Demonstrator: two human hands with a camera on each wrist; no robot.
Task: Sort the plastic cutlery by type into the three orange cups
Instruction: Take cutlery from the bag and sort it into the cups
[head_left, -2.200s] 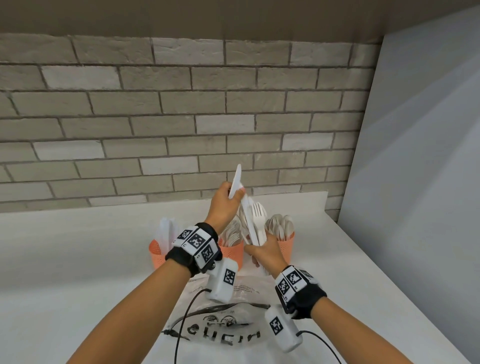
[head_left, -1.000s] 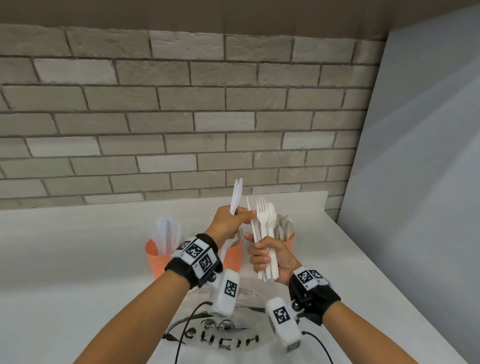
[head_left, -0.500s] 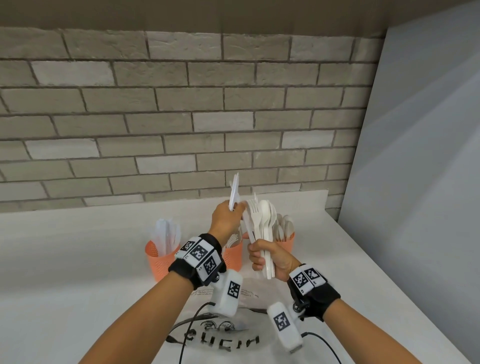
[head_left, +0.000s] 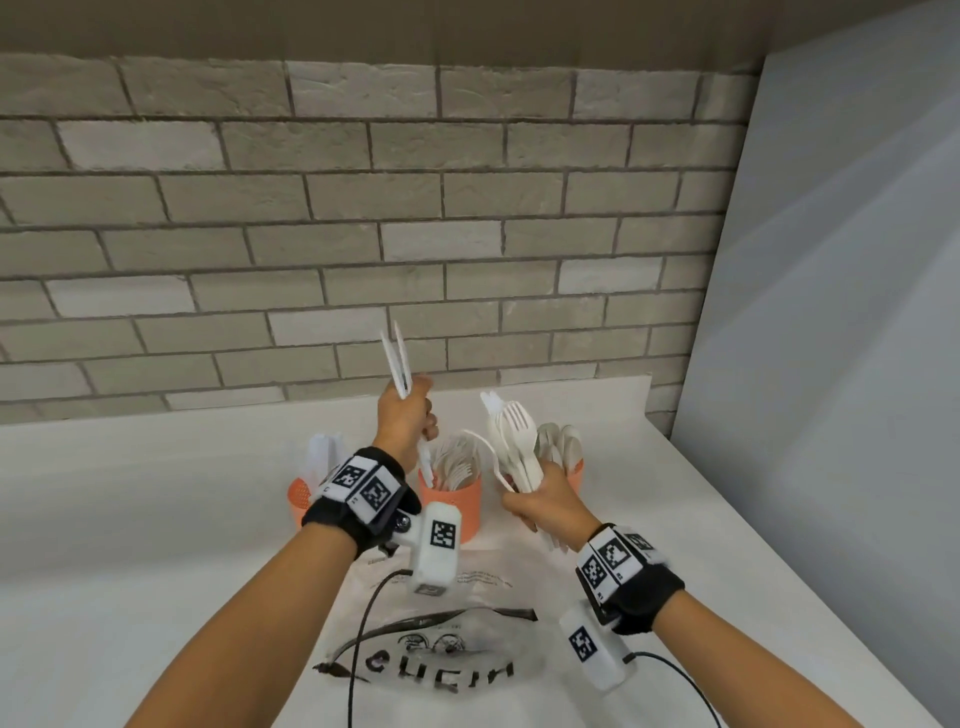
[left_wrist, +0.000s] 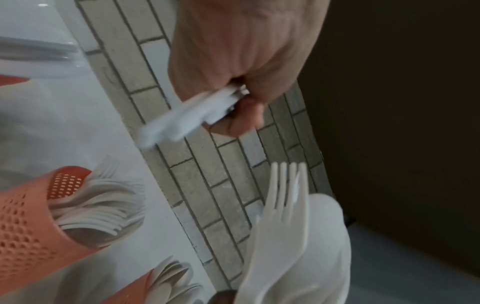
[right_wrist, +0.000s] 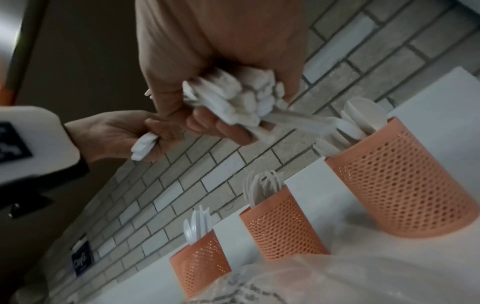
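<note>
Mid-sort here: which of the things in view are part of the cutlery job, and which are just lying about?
Part of the job:
- knives held in the left hand
- mixed cutlery bundle held in the right hand
- knife cup
- fork cup
- spoon cup

Lying about:
- printed plastic bag on the counter
- brick wall

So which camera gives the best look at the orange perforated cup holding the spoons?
The right wrist view: the orange perforated cup of spoons is close and unobstructed. In the head view the right hand and its bundle hide most of it; the left wrist view shows only part.
</note>
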